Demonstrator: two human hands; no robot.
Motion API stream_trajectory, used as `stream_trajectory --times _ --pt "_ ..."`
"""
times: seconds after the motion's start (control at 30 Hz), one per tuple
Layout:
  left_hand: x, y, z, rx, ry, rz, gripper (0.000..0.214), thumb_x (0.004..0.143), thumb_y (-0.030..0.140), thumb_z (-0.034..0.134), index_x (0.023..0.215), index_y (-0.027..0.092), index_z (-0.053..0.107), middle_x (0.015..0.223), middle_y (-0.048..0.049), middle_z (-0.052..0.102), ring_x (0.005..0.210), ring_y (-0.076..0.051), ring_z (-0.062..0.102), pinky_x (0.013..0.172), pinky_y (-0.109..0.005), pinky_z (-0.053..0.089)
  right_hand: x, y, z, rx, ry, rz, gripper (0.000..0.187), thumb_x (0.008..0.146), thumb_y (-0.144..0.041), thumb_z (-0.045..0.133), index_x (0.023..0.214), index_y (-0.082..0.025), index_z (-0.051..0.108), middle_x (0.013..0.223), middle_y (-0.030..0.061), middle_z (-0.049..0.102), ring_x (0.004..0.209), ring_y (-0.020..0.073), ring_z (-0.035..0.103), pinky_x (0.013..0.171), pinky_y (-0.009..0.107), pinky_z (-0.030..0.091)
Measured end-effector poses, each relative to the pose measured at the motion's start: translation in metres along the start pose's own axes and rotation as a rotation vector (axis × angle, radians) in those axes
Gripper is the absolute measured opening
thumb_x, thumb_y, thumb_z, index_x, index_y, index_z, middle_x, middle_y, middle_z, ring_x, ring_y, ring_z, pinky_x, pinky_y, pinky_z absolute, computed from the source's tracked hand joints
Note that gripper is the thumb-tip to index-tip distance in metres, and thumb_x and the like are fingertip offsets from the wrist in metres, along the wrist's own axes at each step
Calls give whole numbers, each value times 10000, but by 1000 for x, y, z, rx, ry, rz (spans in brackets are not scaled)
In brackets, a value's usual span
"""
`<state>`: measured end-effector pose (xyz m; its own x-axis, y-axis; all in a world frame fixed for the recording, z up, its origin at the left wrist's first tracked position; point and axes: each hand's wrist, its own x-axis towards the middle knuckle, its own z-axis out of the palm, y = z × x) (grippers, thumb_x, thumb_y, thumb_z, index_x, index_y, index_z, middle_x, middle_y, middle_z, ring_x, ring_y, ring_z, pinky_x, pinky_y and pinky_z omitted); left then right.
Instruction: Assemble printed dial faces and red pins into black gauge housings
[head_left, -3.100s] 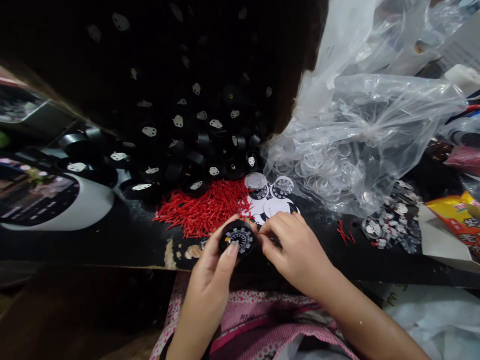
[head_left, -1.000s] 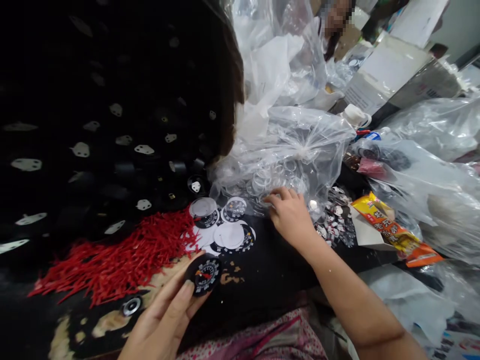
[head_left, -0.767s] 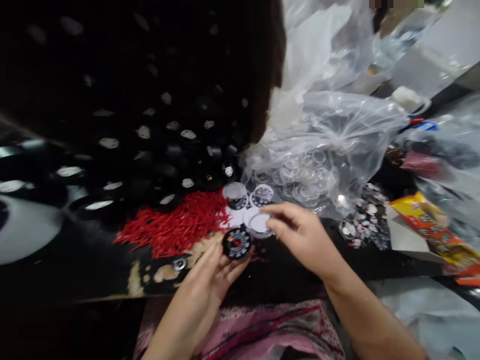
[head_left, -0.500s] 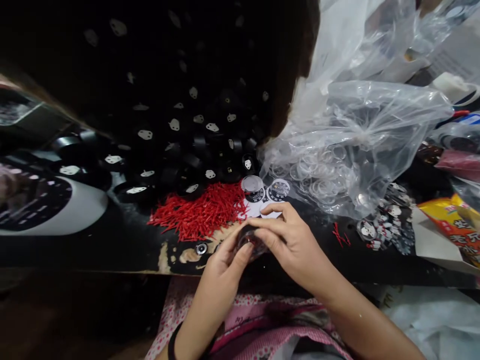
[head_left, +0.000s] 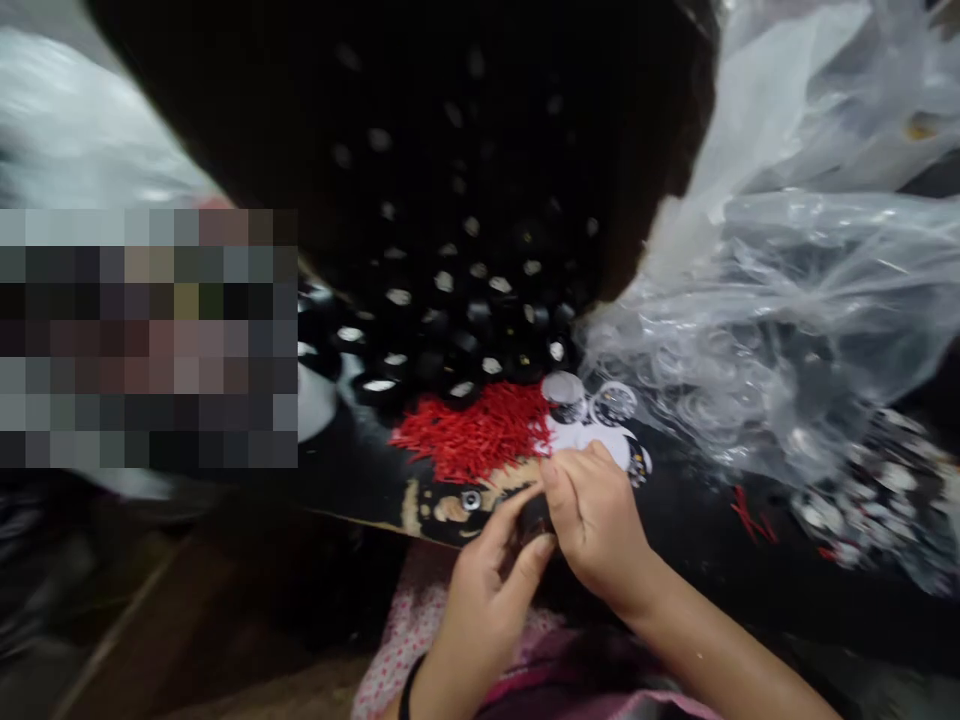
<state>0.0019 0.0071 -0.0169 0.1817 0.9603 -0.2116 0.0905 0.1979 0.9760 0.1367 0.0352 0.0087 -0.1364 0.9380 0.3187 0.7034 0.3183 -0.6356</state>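
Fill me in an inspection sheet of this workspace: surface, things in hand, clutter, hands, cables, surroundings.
Surface: black tabletop, its front edge worn to tan patches.
Things in hand: dark round piece, mostly covered.
Clutter: heap of red slivers, printed discs beside it; clear rings in a plastic bag; mixed small parts at right.
Hands: left hand grips the piece; right hand has curled fingers against it, gripping or pressing, unclear.
Cables: nothing seen.
Surroundings: black round cases behind the slivers; far left pixelated, unreadable.
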Motion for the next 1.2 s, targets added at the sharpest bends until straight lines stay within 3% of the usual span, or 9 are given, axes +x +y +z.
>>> stream_trajectory --times 0.17,0.27,0.37,0.57,0.7,0.87,0.97,1.07,1.2 --pt "-45 -28 -71 126 13 -215 401 861 438 634 1236 307 687 1339 -51 661 1258 -308 592 1063 -452 468 2 -5 -4 157 -255 -58 385 1042 -357 367 773 -202 594 733 8 659 681 155 565 682 295 355" --pt "-69 -46 -117 379 325 -198 451 819 443 680 1249 305 671 1392 -69 619 1339 -338 507 1152 -538 326 0 4 -15 218 -252 84 322 1034 -374 390 897 -229 643 808 11 705 741 169 620 689 296 397" --pt "-51 -41 -133 607 523 27 506 824 397 686 1313 293 609 1487 -77 522 1409 -310 415 1201 -503 231 0 8 -13 238 -286 80 257 1016 -323 433 893 -233 641 892 22 725 817 182 644 729 306 425" --pt "81 -5 -126 584 545 254 663 881 424 613 1463 176 413 1476 -169 495 1339 -286 497 1117 -419 391 -6 5 -7 182 -321 32 241 985 -264 469 808 -216 626 773 21 687 728 181 611 691 303 438" --pt "119 -1 -133 644 606 305 654 833 396 676 1389 112 482 1390 -200 549 1312 -316 501 1132 -447 354 -15 5 -16 226 -335 120 264 980 -278 477 774 -208 626 745 15 674 704 173 591 678 294 436" --pt "68 4 -113 597 702 344 654 857 392 649 1431 176 423 1448 -161 489 1362 -315 445 1155 -469 324 -16 0 -15 419 -366 274 227 970 -303 495 866 -206 671 844 23 698 754 163 603 711 288 449" --pt "21 10 -79 380 431 322 661 799 369 721 1408 287 477 1440 -75 536 1353 -311 474 1162 -463 334 -10 1 -11 720 -360 391 266 958 -413 522 1039 -197 654 1034 44 682 751 128 599 699 261 473" --pt "-7 9 -47 117 89 107 670 657 330 838 1291 328 623 1365 -48 632 1347 -346 489 1188 -494 283 -6 4 -10 918 -361 448 331 916 -499 563 929 -172 611 909 23 640 712 113 563 647 233 469" --pt "-7 -4 -19 -399 51 -284 594 741 388 782 1310 344 619 1465 -35 555 1338 -325 510 1090 -440 448 -10 4 -19 816 -311 511 236 874 -405 640 880 -175 586 756 -28 581 658 97 535 624 211 456"
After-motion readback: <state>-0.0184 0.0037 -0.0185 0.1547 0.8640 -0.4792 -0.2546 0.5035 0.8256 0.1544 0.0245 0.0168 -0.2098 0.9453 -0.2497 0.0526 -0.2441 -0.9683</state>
